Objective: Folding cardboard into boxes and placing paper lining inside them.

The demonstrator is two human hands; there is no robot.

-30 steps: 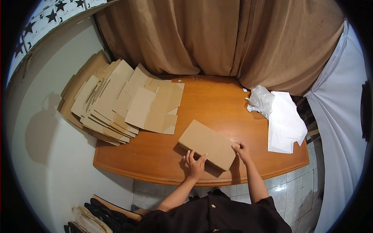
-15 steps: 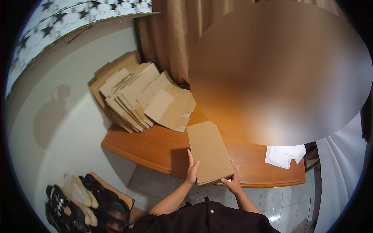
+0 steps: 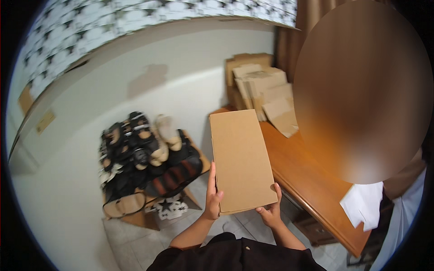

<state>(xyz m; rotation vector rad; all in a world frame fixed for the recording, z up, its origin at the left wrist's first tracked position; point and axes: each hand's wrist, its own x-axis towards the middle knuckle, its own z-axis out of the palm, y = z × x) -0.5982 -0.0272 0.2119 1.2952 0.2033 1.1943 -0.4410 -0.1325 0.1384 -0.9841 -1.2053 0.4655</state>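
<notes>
Where the pale wall meets the floor at the left, shoes crowd together on a board, black ones mixed with cream. Right of them, the left hand holds the near left edge of the box, its thumb bent at the near corner and a finger laid along the side. Any fingers underneath are hidden. The box is held in front of the body, near the table's left end, its plain top shut and its long side pointing away from the person; what it contains cannot be told. At its near right corner the right hand is clamped on it too, fingers against the side and thumb on the near end. Behind, flattened cartons lean at the table's far left. Further right runs the table, with paper near its right end and a blurred patch above that hides whatever lies there. The step in hand seems to be supporting the shut box with both hands; the next move probably calls for an even grip and a level box, with its corners clear of the table edge
</notes>
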